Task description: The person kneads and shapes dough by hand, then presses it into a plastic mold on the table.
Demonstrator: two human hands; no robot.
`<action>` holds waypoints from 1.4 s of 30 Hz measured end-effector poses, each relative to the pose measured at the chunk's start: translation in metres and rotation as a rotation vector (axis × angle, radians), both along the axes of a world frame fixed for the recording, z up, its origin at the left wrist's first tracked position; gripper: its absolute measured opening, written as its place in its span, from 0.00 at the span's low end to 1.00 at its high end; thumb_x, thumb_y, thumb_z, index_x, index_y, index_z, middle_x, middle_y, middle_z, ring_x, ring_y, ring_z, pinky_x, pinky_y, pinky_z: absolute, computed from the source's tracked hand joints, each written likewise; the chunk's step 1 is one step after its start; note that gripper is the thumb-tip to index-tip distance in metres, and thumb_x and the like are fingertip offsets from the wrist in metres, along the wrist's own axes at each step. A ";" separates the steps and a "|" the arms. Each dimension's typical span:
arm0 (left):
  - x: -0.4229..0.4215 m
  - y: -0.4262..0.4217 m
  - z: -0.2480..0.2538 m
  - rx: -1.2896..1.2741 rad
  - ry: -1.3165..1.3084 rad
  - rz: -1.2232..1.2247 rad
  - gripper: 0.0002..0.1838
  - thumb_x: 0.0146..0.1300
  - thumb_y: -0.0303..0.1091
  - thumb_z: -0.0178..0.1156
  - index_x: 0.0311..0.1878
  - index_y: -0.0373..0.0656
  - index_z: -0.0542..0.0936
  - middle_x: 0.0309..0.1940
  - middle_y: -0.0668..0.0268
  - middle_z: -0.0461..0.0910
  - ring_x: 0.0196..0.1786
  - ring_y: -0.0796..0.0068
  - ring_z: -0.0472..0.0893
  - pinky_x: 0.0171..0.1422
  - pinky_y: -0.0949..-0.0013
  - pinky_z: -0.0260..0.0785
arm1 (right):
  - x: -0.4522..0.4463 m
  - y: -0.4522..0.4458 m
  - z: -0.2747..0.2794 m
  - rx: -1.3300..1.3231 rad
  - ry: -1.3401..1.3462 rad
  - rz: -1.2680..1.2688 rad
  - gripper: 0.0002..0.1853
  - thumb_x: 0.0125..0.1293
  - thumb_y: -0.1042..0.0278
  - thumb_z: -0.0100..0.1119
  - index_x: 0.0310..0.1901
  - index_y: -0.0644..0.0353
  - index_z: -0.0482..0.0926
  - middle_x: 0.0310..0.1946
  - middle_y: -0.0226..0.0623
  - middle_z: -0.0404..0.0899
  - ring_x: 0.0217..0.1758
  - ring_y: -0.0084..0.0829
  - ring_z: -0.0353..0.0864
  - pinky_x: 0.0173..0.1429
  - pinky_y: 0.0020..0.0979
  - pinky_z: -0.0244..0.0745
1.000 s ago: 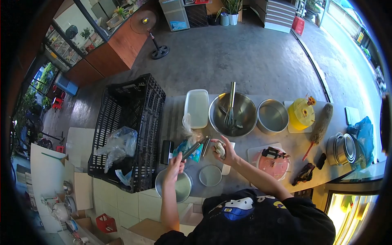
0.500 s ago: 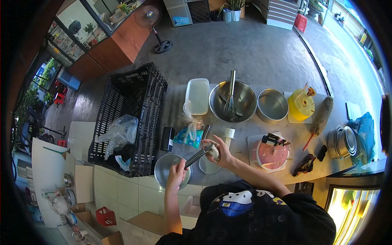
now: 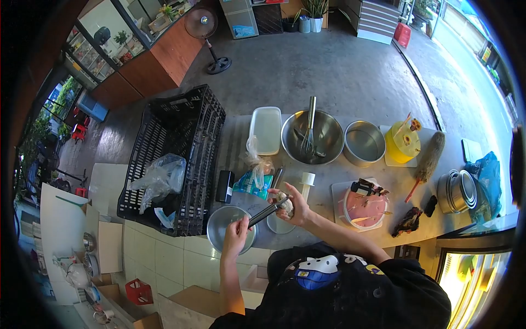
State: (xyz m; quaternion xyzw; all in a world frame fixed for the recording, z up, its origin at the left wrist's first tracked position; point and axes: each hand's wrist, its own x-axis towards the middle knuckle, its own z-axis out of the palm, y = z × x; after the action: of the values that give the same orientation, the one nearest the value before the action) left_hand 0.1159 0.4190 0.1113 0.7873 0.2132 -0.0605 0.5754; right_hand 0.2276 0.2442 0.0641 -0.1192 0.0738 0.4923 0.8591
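My left hand [image 3: 236, 234] is wrapped round the lower end of a dark grey, rod-like tool [image 3: 265, 213], above a metal bowl [image 3: 214, 237]. The tool slants up to the right, and its far end meets a small whitish lump [image 3: 285, 203] in my right hand [image 3: 298, 209]. That lump looks like a cloth, but is too small to be sure. Under my right hand lies a round clear lid or dish [image 3: 281, 226], partly hidden. A teal packet [image 3: 253, 185] and a clear plastic bag [image 3: 255, 159] lie just beyond my hands.
A black crate [image 3: 205, 148] stands at the left. Along the table are a white tray [image 3: 266, 130], a steel bowl with a whisk [image 3: 285, 143], a round tin [image 3: 365, 143], a pink cake [image 3: 364, 208], a yellow cake [image 3: 401, 143], a brush [image 3: 431, 156] and stacked tins [image 3: 452, 192].
The tool's far end has swung right and down, meeting the whitish lump in my right hand. My left hand has shifted slightly. Camera view has tilted, moving the table up in the picture.
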 end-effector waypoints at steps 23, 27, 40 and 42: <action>-0.006 -0.013 0.045 0.410 -0.367 -0.048 0.12 0.60 0.34 0.50 0.25 0.36 0.70 0.12 0.67 0.62 0.15 0.82 0.59 0.18 0.74 0.50 | -0.003 0.001 0.007 -0.009 -0.005 0.051 0.26 0.61 0.44 0.35 0.49 0.58 0.65 0.29 0.37 0.71 0.13 0.22 0.63 0.13 0.20 0.59; -0.007 -0.015 0.041 0.445 -0.402 -0.005 0.10 0.60 0.32 0.50 0.27 0.35 0.71 0.13 0.67 0.64 0.16 0.82 0.62 0.19 0.76 0.52 | -0.002 -0.001 -0.004 -0.004 -0.059 0.072 0.25 0.61 0.44 0.36 0.48 0.56 0.67 0.29 0.36 0.71 0.14 0.23 0.65 0.14 0.21 0.59; -0.004 -0.012 0.004 0.569 -0.581 -0.015 0.04 0.57 0.26 0.51 0.32 0.36 0.73 0.19 0.66 0.66 0.19 0.78 0.67 0.19 0.77 0.55 | 0.001 -0.018 0.013 -0.379 -0.285 0.077 0.23 0.60 0.41 0.35 0.44 0.48 0.71 0.30 0.33 0.74 0.22 0.23 0.71 0.20 0.22 0.61; -0.004 -0.014 -0.002 0.490 -0.620 0.042 0.04 0.57 0.26 0.51 0.32 0.35 0.74 0.20 0.66 0.67 0.19 0.79 0.68 0.18 0.78 0.56 | 0.002 -0.018 0.013 -0.433 -0.283 0.075 0.23 0.59 0.40 0.35 0.43 0.48 0.71 0.30 0.32 0.74 0.24 0.22 0.71 0.21 0.21 0.61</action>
State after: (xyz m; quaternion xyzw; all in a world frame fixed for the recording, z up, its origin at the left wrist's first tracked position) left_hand 0.1121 0.4052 0.1094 0.8777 0.0535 0.2446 0.4085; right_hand 0.2291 0.2260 0.0770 -0.3707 0.0522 0.4750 0.7964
